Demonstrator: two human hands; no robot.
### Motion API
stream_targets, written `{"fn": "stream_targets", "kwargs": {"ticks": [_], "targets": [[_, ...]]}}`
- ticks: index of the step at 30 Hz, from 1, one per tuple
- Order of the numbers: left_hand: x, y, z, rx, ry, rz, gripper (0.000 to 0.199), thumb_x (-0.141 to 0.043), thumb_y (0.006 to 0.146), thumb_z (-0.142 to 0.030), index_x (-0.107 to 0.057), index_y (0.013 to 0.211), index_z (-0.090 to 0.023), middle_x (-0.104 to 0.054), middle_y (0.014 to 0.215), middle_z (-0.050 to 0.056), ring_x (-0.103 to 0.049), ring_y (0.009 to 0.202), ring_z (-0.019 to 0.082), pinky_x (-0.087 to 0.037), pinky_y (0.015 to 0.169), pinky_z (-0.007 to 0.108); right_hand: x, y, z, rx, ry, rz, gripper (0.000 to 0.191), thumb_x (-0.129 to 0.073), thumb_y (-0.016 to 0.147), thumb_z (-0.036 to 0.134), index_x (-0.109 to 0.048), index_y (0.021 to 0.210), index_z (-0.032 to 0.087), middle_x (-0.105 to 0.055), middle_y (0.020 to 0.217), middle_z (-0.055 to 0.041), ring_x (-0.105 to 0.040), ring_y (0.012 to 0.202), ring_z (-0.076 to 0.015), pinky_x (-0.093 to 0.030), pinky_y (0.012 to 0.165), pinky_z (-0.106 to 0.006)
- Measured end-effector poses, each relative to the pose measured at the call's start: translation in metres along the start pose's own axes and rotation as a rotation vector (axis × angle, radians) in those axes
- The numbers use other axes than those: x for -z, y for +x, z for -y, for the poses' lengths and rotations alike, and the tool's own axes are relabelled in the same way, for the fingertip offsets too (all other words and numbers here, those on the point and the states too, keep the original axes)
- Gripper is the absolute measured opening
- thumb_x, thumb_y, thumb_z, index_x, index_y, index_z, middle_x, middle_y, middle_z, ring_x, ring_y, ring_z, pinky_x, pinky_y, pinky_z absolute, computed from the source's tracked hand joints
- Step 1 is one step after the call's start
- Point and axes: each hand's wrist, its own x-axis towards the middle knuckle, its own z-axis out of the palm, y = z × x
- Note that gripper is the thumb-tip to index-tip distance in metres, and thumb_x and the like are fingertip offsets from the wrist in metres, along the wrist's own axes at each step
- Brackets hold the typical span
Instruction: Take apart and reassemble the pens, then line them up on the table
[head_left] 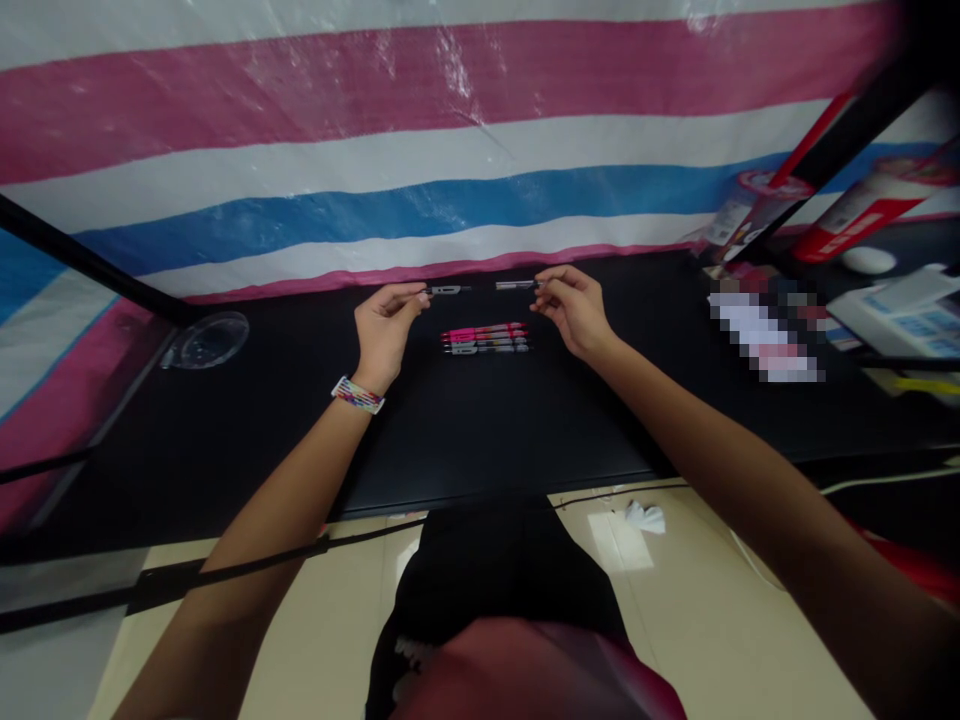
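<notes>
Over the far part of the black table (pixel 300 430), both my hands hold pen parts. My left hand (pixel 386 325), with a woven band on the wrist, pinches a dark pen piece with a grey clip (pixel 448 290). A short gap to the right of it, a clear pen barrel (pixel 515 286) points left out of my right hand (pixel 574 308), its other end hidden by the closed fingers. Between and below my hands lies a row of several pens: pink pens (pixel 484 332) on the far side and grey-and-clear pens (pixel 487 347) nearest me.
A clear round plastic lid or dish (pixel 214 340) lies at the left. Toward the right are a clear cup (pixel 750 215), a red-and-white container (pixel 862 215), a white round object (pixel 868 261) and a white-and-blue box (pixel 904 310). A striped sheet (pixel 420 150) hangs behind the table.
</notes>
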Motion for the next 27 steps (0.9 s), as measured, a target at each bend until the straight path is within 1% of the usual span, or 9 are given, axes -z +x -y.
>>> {"fn": "stream_targets", "kwargs": {"ticks": [6, 11, 17, 23, 25, 27], "targets": [[0.0005, -0.0004, 0.001, 0.001, -0.004, 0.003, 0.014, -0.089, 0.09, -0.018, -0.09, 0.1, -0.026, -0.088, 0.094, 0.003, -0.083, 0.088, 0.016, -0.068, 0.089, 0.032, -0.0003, 0.001, 0.0004, 0.009, -0.005, -0.008, 0.014, -0.082, 0.071, 0.027, -0.077, 0.085, 0.026, -0.065, 0.076, 0.0011, -0.061, 0.07, -0.015, -0.063, 0.075, -0.037], [0.0004, -0.001, 0.0009, 0.015, 0.034, -0.001, 0.013, -0.088, 0.091, -0.017, -0.089, 0.101, -0.026, -0.088, 0.094, 0.003, -0.083, 0.09, 0.017, -0.068, 0.091, 0.033, 0.0, 0.0021, -0.0012, 0.016, -0.015, -0.022, 0.013, -0.082, 0.073, 0.024, -0.076, 0.084, 0.026, -0.065, 0.076, 0.0014, -0.061, 0.07, -0.0148, -0.064, 0.075, -0.036], [-0.0003, -0.0021, -0.0014, 0.02, 0.017, 0.005, 0.013, -0.089, 0.09, -0.019, -0.089, 0.101, -0.026, -0.088, 0.096, 0.003, -0.084, 0.091, 0.018, -0.069, 0.093, 0.034, 0.0001, 0.0016, -0.0001, 0.023, -0.01, -0.024, 0.012, -0.082, 0.073, 0.025, -0.076, 0.083, 0.027, -0.064, 0.076, 0.002, -0.061, 0.069, -0.0144, -0.063, 0.073, -0.035], [-0.0017, -0.0034, -0.0036, 0.019, -0.004, 0.019, 0.013, -0.09, 0.089, -0.02, -0.09, 0.101, -0.026, -0.088, 0.094, 0.003, -0.084, 0.091, 0.017, -0.068, 0.092, 0.034, -0.0011, 0.0026, 0.0015, 0.017, -0.04, -0.04, 0.014, -0.081, 0.073, 0.028, -0.076, 0.086, 0.027, -0.064, 0.078, 0.0012, -0.062, 0.073, -0.0159, -0.063, 0.075, -0.036], [-0.003, -0.0049, -0.0025, 0.023, -0.011, 0.032, 0.013, -0.091, 0.089, -0.022, -0.09, 0.101, -0.027, -0.088, 0.094, 0.003, -0.084, 0.092, 0.018, -0.068, 0.093, 0.034, -0.0027, 0.0016, 0.0025, 0.014, -0.04, -0.031, 0.015, -0.082, 0.073, 0.029, -0.076, 0.086, 0.027, -0.065, 0.078, 0.001, -0.061, 0.073, -0.0164, -0.063, 0.076, -0.037], [-0.005, -0.0072, -0.0006, 0.039, -0.007, 0.051, 0.014, -0.092, 0.089, -0.025, -0.09, 0.102, -0.027, -0.088, 0.096, 0.003, -0.084, 0.093, 0.018, -0.069, 0.095, 0.035, -0.0053, -0.0009, 0.0038, 0.003, -0.033, 0.015, 0.016, -0.084, 0.072, 0.03, -0.076, 0.086, 0.027, -0.065, 0.077, 0.0009, -0.061, 0.072, -0.0165, -0.064, 0.077, -0.038]]}}
